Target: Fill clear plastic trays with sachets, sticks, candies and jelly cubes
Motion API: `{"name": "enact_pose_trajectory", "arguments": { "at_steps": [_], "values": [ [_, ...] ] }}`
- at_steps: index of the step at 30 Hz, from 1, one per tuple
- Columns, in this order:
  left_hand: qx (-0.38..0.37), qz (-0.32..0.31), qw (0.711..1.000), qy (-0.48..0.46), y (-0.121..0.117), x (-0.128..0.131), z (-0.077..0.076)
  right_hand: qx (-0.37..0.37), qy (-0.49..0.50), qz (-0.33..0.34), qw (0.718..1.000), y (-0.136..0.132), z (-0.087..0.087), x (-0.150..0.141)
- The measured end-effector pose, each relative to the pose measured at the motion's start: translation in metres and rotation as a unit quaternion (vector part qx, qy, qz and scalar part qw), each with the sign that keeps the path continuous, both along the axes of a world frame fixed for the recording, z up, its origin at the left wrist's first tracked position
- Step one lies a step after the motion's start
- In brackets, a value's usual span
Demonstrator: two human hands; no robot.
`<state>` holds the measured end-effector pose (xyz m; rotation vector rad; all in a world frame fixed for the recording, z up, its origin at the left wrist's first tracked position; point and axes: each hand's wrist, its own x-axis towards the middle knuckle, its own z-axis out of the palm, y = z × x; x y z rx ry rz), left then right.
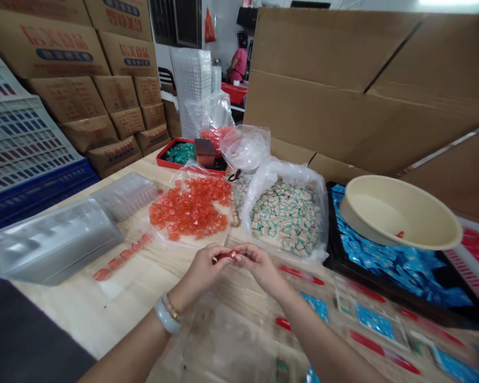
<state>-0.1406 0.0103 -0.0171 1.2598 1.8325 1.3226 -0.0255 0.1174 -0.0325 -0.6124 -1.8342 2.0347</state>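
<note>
Over the middle of the table, my left hand [205, 266] and my right hand [261, 266] meet fingertip to fingertip. Between them they pinch a small red translucent piece [232, 255], mostly covered by the fingers. Just beyond lies a heap of similar red translucent pieces [195, 205] on a clear plastic sheet. A row of single red pieces [122, 258] runs along the table to the left. Right of the heap, an open clear bag [325, 229] holds many small printed packets [287, 215]. Flat red items and blue packets [375, 322] lie near my right forearm, blurred.
Stacked clear plastic trays [59, 239] stand at the left. A cream basin [399, 213] rests over a black tray of blue packets [403, 276] on the right. Behind are a red-rimmed tray [165, 161], cartons [69, 48] and a large cardboard panel [343, 58]. A person [238, 64] is far back.
</note>
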Motion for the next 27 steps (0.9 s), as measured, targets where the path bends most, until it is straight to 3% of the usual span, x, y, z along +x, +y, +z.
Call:
{"name": "enact_pose_trajectory", "arguments": {
  "at_steps": [5,11,14,16,18,22,24,27],
  "values": [
    [-0.003,0.011,1.000,-0.024,-0.005,0.035,-0.012,0.019,-0.026,-0.018,0.999,-0.014,-0.002,0.035],
    [-0.050,0.014,0.984,-0.169,-0.005,0.057,-0.021,0.047,-0.057,0.003,0.997,-0.021,-0.003,0.056],
    [-0.046,0.044,0.975,-0.213,-0.005,0.054,-0.025,0.146,-0.091,-0.019,0.985,-0.009,-0.005,0.054],
    [-0.040,0.100,0.969,-0.222,-0.005,0.051,-0.027,0.263,-0.130,-0.062,0.954,0.002,-0.009,0.049],
    [-0.051,0.140,0.962,-0.228,-0.006,0.048,-0.031,0.385,-0.176,-0.080,0.903,0.011,-0.013,0.040],
    [-0.061,0.129,0.957,-0.253,-0.009,0.046,-0.040,0.529,-0.252,-0.046,0.809,0.016,-0.021,0.026],
    [-0.053,0.114,0.953,-0.276,-0.011,0.045,-0.046,0.544,-0.270,-0.040,0.793,0.015,-0.024,0.024],
    [-0.065,0.103,0.959,-0.257,-0.012,0.042,-0.051,0.539,-0.276,-0.032,0.795,0.016,-0.024,0.027]
  ]
}}
